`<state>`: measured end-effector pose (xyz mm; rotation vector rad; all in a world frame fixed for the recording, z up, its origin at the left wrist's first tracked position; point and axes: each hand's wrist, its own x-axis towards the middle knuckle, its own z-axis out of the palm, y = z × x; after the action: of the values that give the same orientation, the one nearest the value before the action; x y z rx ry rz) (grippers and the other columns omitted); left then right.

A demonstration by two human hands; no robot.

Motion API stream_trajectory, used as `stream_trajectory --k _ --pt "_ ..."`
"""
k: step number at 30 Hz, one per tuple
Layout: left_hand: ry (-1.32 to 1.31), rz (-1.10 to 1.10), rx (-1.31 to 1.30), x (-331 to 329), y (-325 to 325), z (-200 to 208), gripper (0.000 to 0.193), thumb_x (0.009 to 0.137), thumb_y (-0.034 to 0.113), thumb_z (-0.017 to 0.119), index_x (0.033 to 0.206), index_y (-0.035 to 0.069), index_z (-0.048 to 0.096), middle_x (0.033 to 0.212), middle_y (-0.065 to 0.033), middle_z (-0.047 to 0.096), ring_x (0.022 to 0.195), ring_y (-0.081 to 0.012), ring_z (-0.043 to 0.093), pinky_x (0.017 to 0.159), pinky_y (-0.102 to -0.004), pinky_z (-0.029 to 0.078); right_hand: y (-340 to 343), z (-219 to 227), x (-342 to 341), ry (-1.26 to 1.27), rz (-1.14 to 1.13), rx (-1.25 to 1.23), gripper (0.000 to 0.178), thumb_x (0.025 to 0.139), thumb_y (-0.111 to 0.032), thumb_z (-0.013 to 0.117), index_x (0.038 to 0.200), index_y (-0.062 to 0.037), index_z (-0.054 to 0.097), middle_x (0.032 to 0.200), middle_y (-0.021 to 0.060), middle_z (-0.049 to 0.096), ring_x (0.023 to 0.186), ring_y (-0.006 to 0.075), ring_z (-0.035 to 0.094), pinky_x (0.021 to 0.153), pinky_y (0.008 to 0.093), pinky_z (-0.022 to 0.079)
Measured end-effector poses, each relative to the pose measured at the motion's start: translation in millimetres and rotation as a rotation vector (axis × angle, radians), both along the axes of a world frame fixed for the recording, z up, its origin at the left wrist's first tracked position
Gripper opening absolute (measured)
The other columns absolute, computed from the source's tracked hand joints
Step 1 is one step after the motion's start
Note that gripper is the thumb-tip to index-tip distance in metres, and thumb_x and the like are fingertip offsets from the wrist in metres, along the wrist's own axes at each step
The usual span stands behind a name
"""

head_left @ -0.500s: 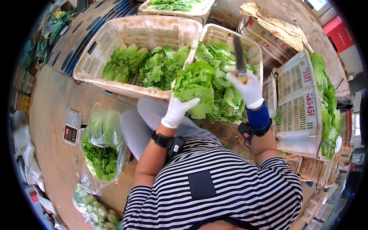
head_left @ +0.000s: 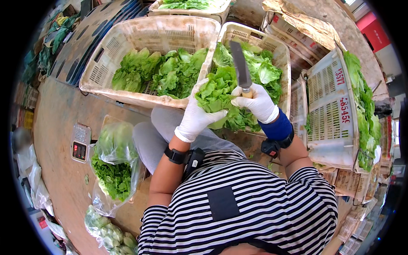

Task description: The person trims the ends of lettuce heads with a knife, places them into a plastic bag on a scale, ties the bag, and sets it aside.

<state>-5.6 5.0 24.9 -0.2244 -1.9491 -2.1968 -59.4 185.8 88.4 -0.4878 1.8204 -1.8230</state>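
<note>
White-gloved, my left hand (head_left: 197,112) grips a head of green leaf lettuce (head_left: 216,94) over the near left edge of the right-hand crate. My right hand (head_left: 257,103), gloved too, is closed round the wooden handle of a knife (head_left: 241,66), whose broad dark blade points away from me and up. The right fingers are close against the lettuce's right side; whether they touch it I cannot tell. More lettuce (head_left: 267,70) fills the crate (head_left: 286,63) beneath and behind my hands.
A larger white crate (head_left: 140,95) with several lettuces stands at left. Beside my left leg are a scale (head_left: 80,142) and bagged lettuce (head_left: 114,170), with another bag of vegetables (head_left: 110,236) nearer. Upright crates (head_left: 331,114) with greens stand at right; stacked boards (head_left: 91,36) lean far left.
My right hand, with the knife, has come left and nearer to the lettuce. The lettuce has turned and shifted slightly left, my left fingers reaching farther round its side.
</note>
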Motion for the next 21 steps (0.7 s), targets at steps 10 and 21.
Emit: stream_trajectory --k 10,21 --pt "-0.187 -0.079 0.196 3 0 -10 0.056 0.071 -0.002 0.066 0.122 0.001 0.043 0.11 -0.0056 0.056 0.097 -0.0148 0.054 0.087 -0.0295 0.043 64 13 -47 1.463 -0.649 0.76 0.03 0.074 -0.012 0.068 0.103 -0.0064 0.061 0.082 0.0042 0.06 0.068 0.0158 0.059 0.063 0.0262 0.048" --pt "-0.139 -0.056 0.133 2 1 -7 0.059 0.069 -0.003 0.068 0.122 0.001 0.041 0.114 -0.005 0.052 0.103 -0.0141 0.051 0.09 -0.0292 0.041 -11 -2 0 0.466 -0.288 0.073 0.016 0.076 -0.012 0.064 0.091 -0.0072 0.062 0.081 0.0035 0.06 0.069 0.0112 0.058 0.064 0.023 0.047"
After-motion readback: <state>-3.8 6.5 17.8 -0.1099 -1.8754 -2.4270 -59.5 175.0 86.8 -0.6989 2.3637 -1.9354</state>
